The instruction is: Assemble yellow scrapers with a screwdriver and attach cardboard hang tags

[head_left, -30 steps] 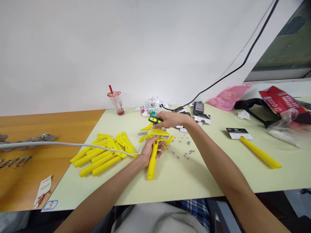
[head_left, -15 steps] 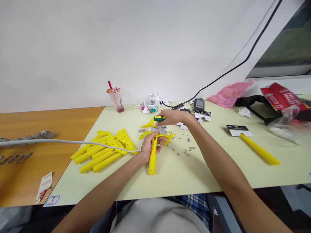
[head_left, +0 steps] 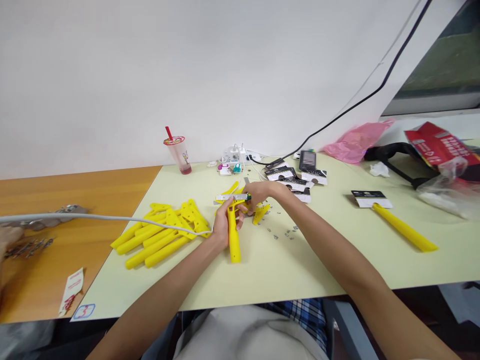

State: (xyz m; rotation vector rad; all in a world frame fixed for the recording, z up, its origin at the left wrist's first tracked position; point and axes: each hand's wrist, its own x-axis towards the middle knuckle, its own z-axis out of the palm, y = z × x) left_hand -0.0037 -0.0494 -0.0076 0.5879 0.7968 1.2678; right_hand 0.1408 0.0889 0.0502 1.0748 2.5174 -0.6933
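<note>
My left hand (head_left: 221,223) is closed around a yellow plastic scraper (head_left: 234,237), its handle pointing toward me. A metal blade (head_left: 229,197) lies across the scraper's head. At the right end of that blade, my right hand (head_left: 258,193) is closed on a screwdriver (head_left: 248,196); only a bit of its green handle shows, and its tip is hidden. Just beyond my hands lie more yellow pieces (head_left: 230,188). Another yellow piece (head_left: 261,214) rests to the right of the scraper, near scattered small screws (head_left: 288,233).
Several yellow scraper handles (head_left: 161,240) are piled on the left, with a white cable (head_left: 112,216) passing over them. A drink cup (head_left: 180,155) stands by the wall. Black-and-white cards (head_left: 296,184) lie behind. Another person's hand (head_left: 8,237) is at the left edge.
My right hand has come down and turned, bringing the screwdriver to the blade's right end. The scraper has shifted slightly left and up. Another person's hand has appeared at the left edge.
</note>
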